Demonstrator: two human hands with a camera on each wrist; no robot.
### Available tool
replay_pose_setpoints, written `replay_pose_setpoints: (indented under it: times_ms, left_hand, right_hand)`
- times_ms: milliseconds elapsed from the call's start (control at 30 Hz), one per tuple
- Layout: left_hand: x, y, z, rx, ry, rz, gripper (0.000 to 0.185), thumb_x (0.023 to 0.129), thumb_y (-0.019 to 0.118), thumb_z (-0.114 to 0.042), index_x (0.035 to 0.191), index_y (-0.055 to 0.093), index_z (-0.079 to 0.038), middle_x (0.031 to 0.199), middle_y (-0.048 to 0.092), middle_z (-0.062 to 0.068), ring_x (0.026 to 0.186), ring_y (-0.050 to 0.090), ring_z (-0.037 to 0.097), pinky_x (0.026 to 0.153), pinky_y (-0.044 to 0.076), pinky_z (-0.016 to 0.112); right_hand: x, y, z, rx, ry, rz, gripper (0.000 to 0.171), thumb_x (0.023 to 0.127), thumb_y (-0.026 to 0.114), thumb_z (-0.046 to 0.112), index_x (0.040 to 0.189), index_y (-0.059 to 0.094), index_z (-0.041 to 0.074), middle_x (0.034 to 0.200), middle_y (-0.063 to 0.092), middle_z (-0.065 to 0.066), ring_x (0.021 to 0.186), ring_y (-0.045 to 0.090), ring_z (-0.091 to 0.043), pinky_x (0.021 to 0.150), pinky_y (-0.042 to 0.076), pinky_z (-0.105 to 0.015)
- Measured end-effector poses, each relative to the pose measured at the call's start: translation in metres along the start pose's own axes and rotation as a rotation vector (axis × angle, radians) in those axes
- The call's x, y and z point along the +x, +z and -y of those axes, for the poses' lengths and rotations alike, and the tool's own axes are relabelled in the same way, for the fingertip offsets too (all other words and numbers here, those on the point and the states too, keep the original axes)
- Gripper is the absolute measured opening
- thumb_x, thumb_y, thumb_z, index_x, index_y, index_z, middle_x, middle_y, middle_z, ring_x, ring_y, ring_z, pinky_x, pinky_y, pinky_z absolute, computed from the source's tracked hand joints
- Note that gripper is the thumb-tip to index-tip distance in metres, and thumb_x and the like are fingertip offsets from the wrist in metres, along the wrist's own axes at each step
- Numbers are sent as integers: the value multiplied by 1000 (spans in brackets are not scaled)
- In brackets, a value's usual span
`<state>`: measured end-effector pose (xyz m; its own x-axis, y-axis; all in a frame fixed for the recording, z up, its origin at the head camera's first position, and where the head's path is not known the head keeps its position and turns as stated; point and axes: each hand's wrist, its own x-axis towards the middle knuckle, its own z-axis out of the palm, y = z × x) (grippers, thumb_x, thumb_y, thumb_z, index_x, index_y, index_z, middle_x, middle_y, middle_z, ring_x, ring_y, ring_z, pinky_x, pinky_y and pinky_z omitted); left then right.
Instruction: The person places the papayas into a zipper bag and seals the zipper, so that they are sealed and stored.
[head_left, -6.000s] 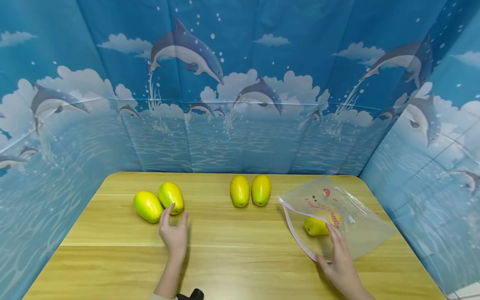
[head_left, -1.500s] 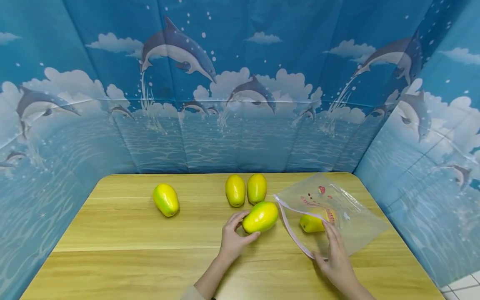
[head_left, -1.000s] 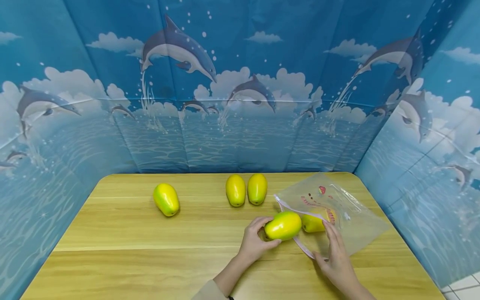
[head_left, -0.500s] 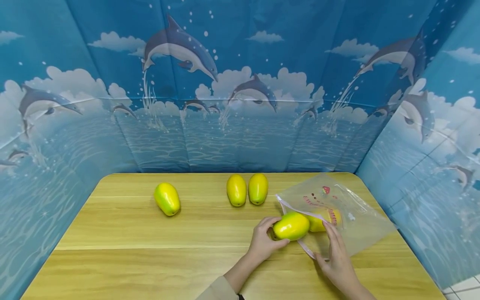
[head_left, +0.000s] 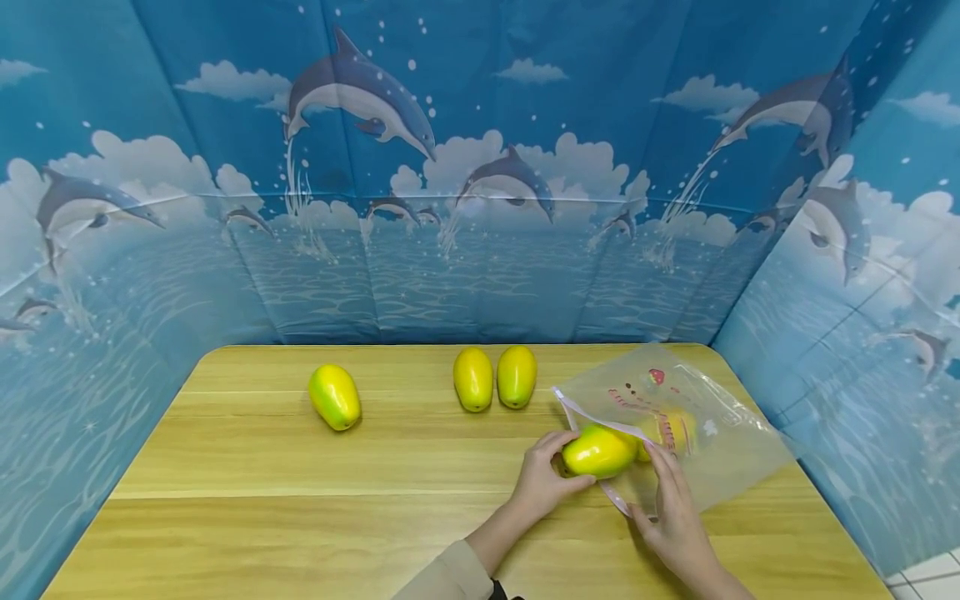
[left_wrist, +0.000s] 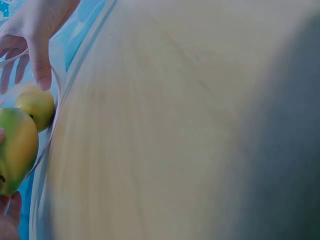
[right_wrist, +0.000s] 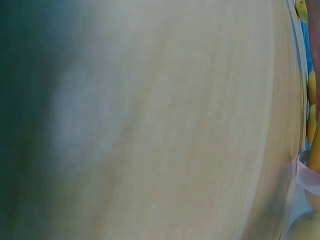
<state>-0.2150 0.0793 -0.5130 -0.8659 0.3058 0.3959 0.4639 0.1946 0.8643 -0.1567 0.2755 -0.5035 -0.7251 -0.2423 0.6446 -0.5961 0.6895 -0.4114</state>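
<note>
Pushing a green-yellow mango [head_left: 598, 451] into the mouth of a clear zip bag [head_left: 697, 442], the left hand [head_left: 542, 483] has its grip curled round the fruit's near end, thumb above and fingers below. The mango sits half across the bag's pink-edged rim, just past the fingertips, touching a second mango [head_left: 670, 430] already inside. The right hand [head_left: 675, 521] lies right of that grip, fingers fairly straight and pressing the lower flap of the bag onto the tabletop [head_left: 300, 500]; it pinches nothing that I can see.

The risk, as I judge it, is at the mouth. The upper film rests loosely on the fruit, so it may catch and fold inward, blocking entry. The bag is held down only by flat fingers, so a firm push could slide it away. The mango inside may be shoved deeper or jam the newcomer. Being smooth and round, the fruit could slip from the grip and roll off.
</note>
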Motion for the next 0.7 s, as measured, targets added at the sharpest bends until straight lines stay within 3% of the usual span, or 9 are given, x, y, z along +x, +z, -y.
replay_pose_setpoints:
  times_ms: [100, 300, 400, 500, 567, 700]
  left_hand:
    - [2, 3, -2, 5, 2, 22, 51, 72, 78, -14, 119, 58, -6, 118, 58, 8, 107, 53, 12, 85, 47, 18]
    - [4, 11, -5, 37, 27, 64, 52, 73, 77, -14, 120, 57, -6, 121, 57, 8, 111, 53, 15, 93, 44, 20]
    - [5, 16, -4, 58, 38, 76, 53, 73, 76, -15, 121, 56, -6, 122, 57, 6, 112, 52, 14, 94, 42, 20]
    - [5, 21, -3, 80, 30, 60, 53, 72, 77, -17, 120, 56, -6, 118, 56, 5, 106, 52, 11, 90, 44, 18]
    - [6, 25, -3, 80, 10, 43, 53, 71, 78, -19, 118, 57, -6, 114, 56, 4, 99, 51, 7, 85, 46, 17]
    - [7, 31, -3, 77, -24, 0, 52, 69, 79, -21, 115, 58, -7, 107, 55, 1, 88, 47, 2, 75, 46, 14]
  right_hand:
    - [0, 0, 0, 21, -10, 3, 90, 56, 67, -11, 136, 26, -12, 134, 31, -30, 134, 17, -9, 111, 12, -18]
    - [1, 0, 0, 1, -8, 4, 96, 50, 69, -15, 136, 27, -12, 132, 32, -32, 134, 16, -8, 111, 11, -17]
    - [0, 1, -1, -14, -6, -1, 80, 68, 68, 4, 136, 27, -12, 132, 32, -32, 134, 15, -7, 111, 10, -17]
    - [0, 2, -1, -28, -8, -6, 72, 86, 51, 34, 136, 27, -11, 132, 32, -30, 134, 14, -7, 111, 10, -17]
    - [0, 3, -1, -33, -18, -16, 75, 90, 40, 46, 136, 27, -12, 132, 33, -30, 134, 15, -7, 111, 10, -16]
    - [0, 3, -1, -29, -15, -18, 79, 89, 38, 51, 136, 28, -12, 132, 33, -29, 133, 16, -6, 111, 10, -16]
